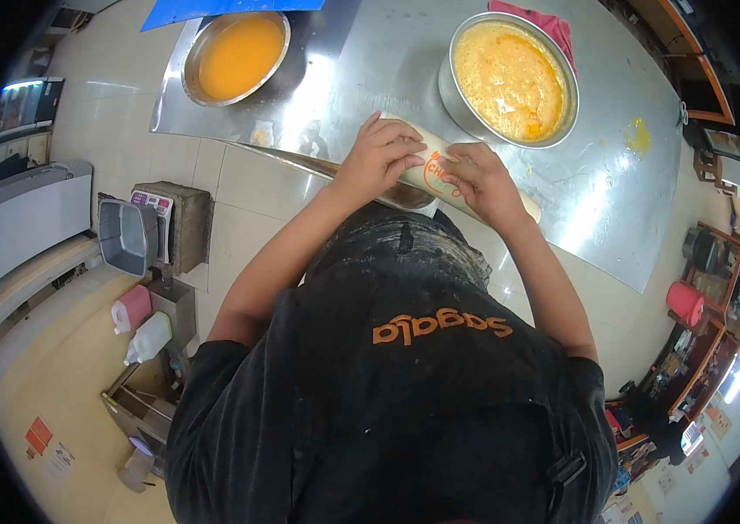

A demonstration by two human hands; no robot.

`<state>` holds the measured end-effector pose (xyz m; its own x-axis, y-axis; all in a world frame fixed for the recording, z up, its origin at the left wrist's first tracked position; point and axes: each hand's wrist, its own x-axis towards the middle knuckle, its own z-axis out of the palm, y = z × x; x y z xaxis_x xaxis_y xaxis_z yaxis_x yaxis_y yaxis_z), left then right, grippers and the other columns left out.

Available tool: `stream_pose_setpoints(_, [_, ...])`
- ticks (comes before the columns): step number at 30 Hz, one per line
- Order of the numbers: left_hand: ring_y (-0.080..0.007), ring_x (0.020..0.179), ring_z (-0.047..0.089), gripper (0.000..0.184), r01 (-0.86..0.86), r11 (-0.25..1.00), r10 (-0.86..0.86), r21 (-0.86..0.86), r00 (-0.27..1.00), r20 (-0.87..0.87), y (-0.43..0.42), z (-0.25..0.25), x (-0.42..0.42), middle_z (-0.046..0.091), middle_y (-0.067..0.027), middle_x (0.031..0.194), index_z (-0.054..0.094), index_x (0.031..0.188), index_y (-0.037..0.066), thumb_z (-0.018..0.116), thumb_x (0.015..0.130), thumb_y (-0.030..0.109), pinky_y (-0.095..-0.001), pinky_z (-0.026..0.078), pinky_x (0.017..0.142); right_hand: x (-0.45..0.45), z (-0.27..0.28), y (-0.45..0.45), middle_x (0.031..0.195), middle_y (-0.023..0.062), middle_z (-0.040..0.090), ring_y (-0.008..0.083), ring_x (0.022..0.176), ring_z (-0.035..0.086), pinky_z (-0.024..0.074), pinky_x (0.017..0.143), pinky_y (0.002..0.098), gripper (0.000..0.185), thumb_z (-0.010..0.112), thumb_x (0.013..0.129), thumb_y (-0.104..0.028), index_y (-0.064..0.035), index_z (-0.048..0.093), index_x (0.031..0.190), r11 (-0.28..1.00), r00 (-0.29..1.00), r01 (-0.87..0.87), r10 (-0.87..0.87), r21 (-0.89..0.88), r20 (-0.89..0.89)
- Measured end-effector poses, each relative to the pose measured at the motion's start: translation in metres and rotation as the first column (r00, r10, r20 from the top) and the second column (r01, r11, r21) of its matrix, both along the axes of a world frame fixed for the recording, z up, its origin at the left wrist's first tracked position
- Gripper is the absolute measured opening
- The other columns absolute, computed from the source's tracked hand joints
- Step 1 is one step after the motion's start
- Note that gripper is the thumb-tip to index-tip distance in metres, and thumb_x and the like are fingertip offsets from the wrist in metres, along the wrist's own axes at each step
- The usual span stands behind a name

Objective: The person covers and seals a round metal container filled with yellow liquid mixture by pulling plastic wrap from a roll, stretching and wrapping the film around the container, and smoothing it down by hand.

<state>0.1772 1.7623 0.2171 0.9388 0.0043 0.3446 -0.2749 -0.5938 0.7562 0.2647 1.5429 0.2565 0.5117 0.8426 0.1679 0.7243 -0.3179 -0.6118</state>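
Observation:
Both hands are on a pale rolled bundle (pixel 429 181) with orange and green print, at the near edge of the metal table (pixel 379 70). It looks like plastic film or bags, and it slants down to the right. My left hand (pixel 380 157) is closed around its upper left part. Further along, my right hand (pixel 484 182) pinches the surface with thumb and fingertips beside the print. Just beyond my right hand stands a deep metal pot (pixel 460 98) of frothy yellow-orange liquid. A metal bowl (pixel 188 80) of smoother orange liquid sits at the far left.
A pink-red cloth (pixel 560 33) lies behind the pot, and a blue sheet (pixel 213 7) overhangs the bowl. Yellow residue (pixel 638 137) marks the table's right side. On the left are a grey tub (pixel 125 236) and plastic jugs (pixel 150 339); a red container (pixel 684 303) is at right.

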Motion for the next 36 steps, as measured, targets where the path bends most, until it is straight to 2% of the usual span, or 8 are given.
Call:
stream_pose_setpoints(3, [-0.0230, 0.108, 0.058, 0.019, 0.014, 1.000, -0.014, -0.018, 1.000, -0.007, 0.001, -0.002, -0.003, 0.065, -0.0020, 0.105, 0.072, 0.098, 0.009, 0.072, 0.082, 0.018, -0.0535, 0.029, 0.111, 0.000, -0.007, -0.007, 0.111, 0.0090, 0.063, 0.0307, 0.101, 0.057, 0.0467, 0.089, 0.0395, 0.035, 0.075, 0.075, -0.009, -0.0087, 0.069, 0.109, 0.998, 0.996, -0.054, 0.053, 0.016, 0.076])
stream_pose_setpoints(6, [-0.0223, 0.108, 0.059, 0.019, 0.006, 1.000, -0.006, -0.013, 1.000, -0.008, 0.000, -0.003, -0.002, 0.065, -0.0017, 0.107, 0.073, 0.099, 0.010, 0.073, 0.082, 0.017, -0.0531, 0.030, 0.111, -0.008, -0.009, -0.003, 0.114, 0.0078, 0.062, 0.0296, 0.104, 0.056, 0.0451, 0.089, 0.0410, 0.041, 0.077, 0.075, -0.015, -0.0120, 0.068, 0.115, 0.987, 0.979, 0.159, -0.154, 0.024, -0.136])
stream_pose_setpoints(9, [-0.0223, 0.109, 0.059, 0.020, -0.014, 1.000, 0.014, 0.014, 1.000, -0.027, -0.002, -0.001, 0.000, 0.065, -0.0011, 0.109, 0.073, 0.100, 0.011, 0.074, 0.081, 0.017, -0.0529, 0.030, 0.111, -0.025, 0.002, 0.002, 0.118, 0.0067, 0.060, 0.0283, 0.109, 0.054, 0.0417, 0.092, 0.0421, 0.045, 0.077, 0.075, -0.020, -0.0137, 0.067, 0.118, 0.985, 0.982, 0.166, -0.161, -0.053, 0.097])
stream_pose_setpoints(12, [-0.0228, 0.112, 0.058, 0.022, 0.030, 0.998, -0.028, 0.051, 0.999, -0.037, 0.001, 0.004, 0.000, 0.064, 0.0000, 0.113, 0.074, 0.100, 0.013, 0.076, 0.080, 0.020, -0.0528, 0.028, 0.112, -0.032, -0.001, 0.004, 0.121, 0.0058, 0.058, 0.0271, 0.113, 0.052, 0.0384, 0.094, 0.0437, 0.045, 0.076, 0.076, -0.023, -0.0170, 0.067, 0.120, 0.967, 0.969, 0.233, -0.222, -0.100, 0.110])
stream_pose_setpoints(16, [-0.0233, 0.118, 0.056, 0.026, 0.109, 0.992, -0.107, 0.065, 0.994, -0.036, 0.008, 0.001, 0.002, 0.065, 0.0013, 0.117, 0.074, 0.098, 0.015, 0.079, 0.075, 0.024, -0.0525, 0.025, 0.115, -0.032, 0.003, 0.010, 0.123, 0.0044, 0.057, 0.0263, 0.114, 0.050, 0.0376, 0.093, 0.0459, 0.044, 0.075, 0.076, -0.022, -0.0210, 0.067, 0.119, 0.956, 0.965, 0.257, -0.247, -0.141, 0.082])
stream_pose_setpoints(25, [-0.0229, 0.120, 0.057, 0.025, 0.090, 0.996, -0.090, -0.001, 0.995, -0.053, 0.008, -0.001, 0.000, 0.069, 0.0004, 0.116, 0.071, 0.085, 0.012, 0.085, 0.067, 0.022, -0.0501, 0.026, 0.116, -0.032, 0.004, 0.013, 0.122, 0.0021, 0.054, 0.0259, 0.116, 0.047, 0.0351, 0.094, 0.0482, 0.036, 0.076, 0.075, -0.016, -0.0217, 0.067, 0.110, 0.947, 0.960, 0.279, -0.281, -0.160, 0.013])
stream_pose_setpoints(33, [-0.0222, 0.120, 0.057, 0.036, 0.075, 0.993, -0.084, -0.090, 0.991, -0.100, 0.011, -0.001, 0.003, 0.068, -0.0012, 0.116, 0.068, 0.092, 0.010, 0.086, 0.064, 0.023, -0.0487, 0.025, 0.117, -0.032, 0.003, 0.013, 0.121, 0.0029, 0.053, 0.0266, 0.117, 0.046, 0.0350, 0.093, 0.0496, 0.032, 0.074, 0.077, -0.015, -0.0210, 0.069, 0.108, 0.954, 0.975, 0.219, -0.206, -0.206, 0.082])
stream_pose_setpoints(36, [-0.0220, 0.118, 0.058, 0.040, 0.075, 0.991, -0.088, -0.109, 0.989, -0.120, 0.012, 0.000, 0.002, 0.068, -0.0013, 0.116, 0.069, 0.096, 0.010, 0.087, 0.063, 0.023, -0.0488, 0.025, 0.117, -0.033, 0.006, 0.019, 0.113, 0.0016, 0.057, 0.0250, 0.111, 0.050, 0.0365, 0.091, 0.0481, 0.023, 0.073, 0.079, -0.018, -0.0190, 0.071, 0.102, 0.953, 0.953, 0.297, -0.299, -0.052, -0.045])
